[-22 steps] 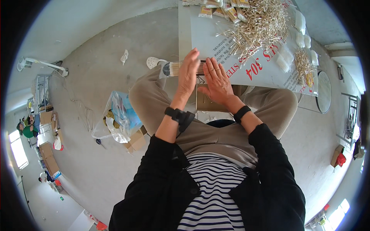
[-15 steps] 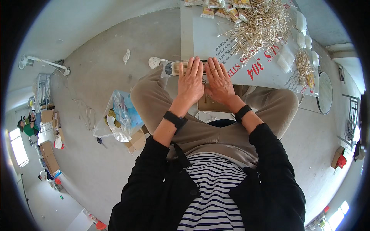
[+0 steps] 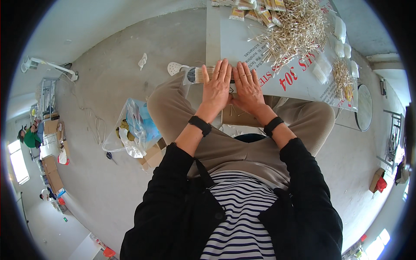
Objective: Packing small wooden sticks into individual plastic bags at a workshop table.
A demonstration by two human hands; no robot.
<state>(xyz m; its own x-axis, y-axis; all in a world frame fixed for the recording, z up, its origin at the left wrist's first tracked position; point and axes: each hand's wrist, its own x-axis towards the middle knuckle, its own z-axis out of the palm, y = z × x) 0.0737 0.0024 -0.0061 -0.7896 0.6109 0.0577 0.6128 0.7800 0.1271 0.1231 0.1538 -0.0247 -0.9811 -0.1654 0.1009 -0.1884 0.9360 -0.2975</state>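
My left hand (image 3: 216, 86) lies flat, palm down, on a row of cotton swabs (image 3: 201, 74) in a clear bag at the table's near left corner. The bag's left end sticks out past the table edge. Close beside it, my right hand (image 3: 248, 89) also lies flat with fingers stretched, its thumb near the left hand's. Most of the bag's right part is hidden under the hands. Beyond them, a large heap of loose cotton swabs (image 3: 299, 32) covers the table (image 3: 236, 41), with several filled swab packets (image 3: 262, 16) at its far left.
At the table's right are clear bags (image 3: 321, 70), white packs (image 3: 339, 30) and a smaller swab pile (image 3: 341, 73). A cardboard box (image 3: 238, 118) stands between my knees. On the floor to my left are a plastic bag (image 3: 138, 123) and scissors (image 3: 109, 156). Another person (image 3: 31, 138) is far left.
Both hands stay flat on the bag of swabs. My left hand and wrist have slid slightly forward; the whole view has shifted a little.
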